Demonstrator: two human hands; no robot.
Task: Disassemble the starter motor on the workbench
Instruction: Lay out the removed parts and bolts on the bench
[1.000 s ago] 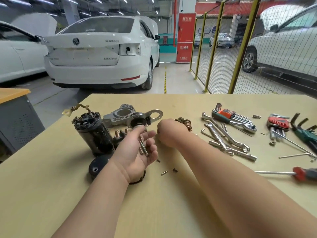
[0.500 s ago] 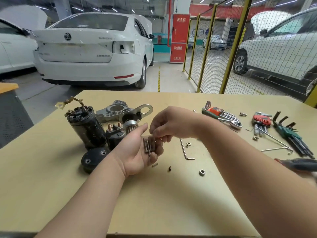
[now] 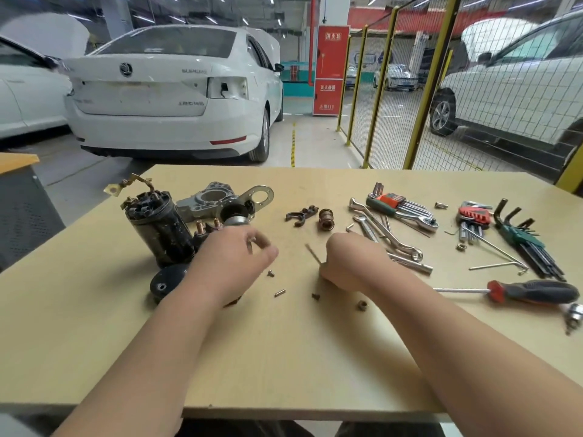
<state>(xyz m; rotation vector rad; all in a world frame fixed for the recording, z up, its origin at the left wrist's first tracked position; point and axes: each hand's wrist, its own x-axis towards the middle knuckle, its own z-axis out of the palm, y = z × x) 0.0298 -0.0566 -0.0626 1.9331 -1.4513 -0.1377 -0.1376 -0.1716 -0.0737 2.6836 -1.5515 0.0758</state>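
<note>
The starter motor lies in parts on the workbench (image 3: 284, 357). The black motor body (image 3: 157, 228) stands upright at the left, with the aluminium nose housing (image 3: 214, 197) behind it and a black end cap (image 3: 165, 282) in front. My left hand (image 3: 233, 260) hovers palm down beside the body, fingers curled around a small metal piece that is blurred. My right hand (image 3: 350, 266) rests on the bench, pinching a thin metal rod (image 3: 313, 253) that points up and left. A shift fork (image 3: 299, 212) and a coiled plunger (image 3: 325, 219) lie further back.
Loose screws (image 3: 279, 292) and a nut (image 3: 362, 305) lie between my hands. To the right are spanners (image 3: 385, 238), three hex key sets (image 3: 397, 203), a loose hex key (image 3: 498, 266) and a red-and-black screwdriver (image 3: 530, 291). Parked cars and a yellow mesh fence stand beyond the bench.
My left hand has turned from palm up, holding long pins, to palm down. My right hand left that palm and dropped to the bench on the right, now gripping a thin rod.
</note>
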